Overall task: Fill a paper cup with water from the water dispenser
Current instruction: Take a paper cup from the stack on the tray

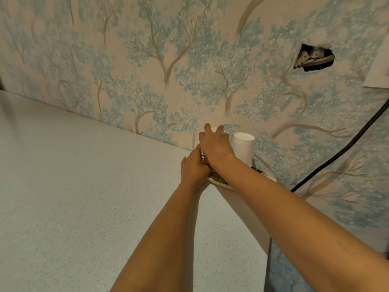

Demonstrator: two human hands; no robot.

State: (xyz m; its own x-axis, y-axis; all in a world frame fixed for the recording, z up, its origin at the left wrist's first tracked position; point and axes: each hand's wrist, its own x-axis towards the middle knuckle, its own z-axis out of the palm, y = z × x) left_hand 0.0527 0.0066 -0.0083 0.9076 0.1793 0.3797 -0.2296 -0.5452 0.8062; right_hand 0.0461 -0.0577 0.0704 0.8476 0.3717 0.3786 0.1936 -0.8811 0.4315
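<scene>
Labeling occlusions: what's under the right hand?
Right hand covers an upside-down white cup stack; only its top shows. Left hand hides the base.

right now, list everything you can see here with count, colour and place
upside-down white paper cup stacks: two, white, on the plate by the wall; the left one mostly hidden by the hands
patterned round plate: one, white rim, counter's far right corner
speckled grey countertop: one, pale grey, left and centre
tree-print wallpaper: pale blue and beige, behind the counter
ragged hole in the wall: one, dark, upper right
black cable: one, right side
left hand: at the left stack's base
right hand: fingers over its top
</scene>
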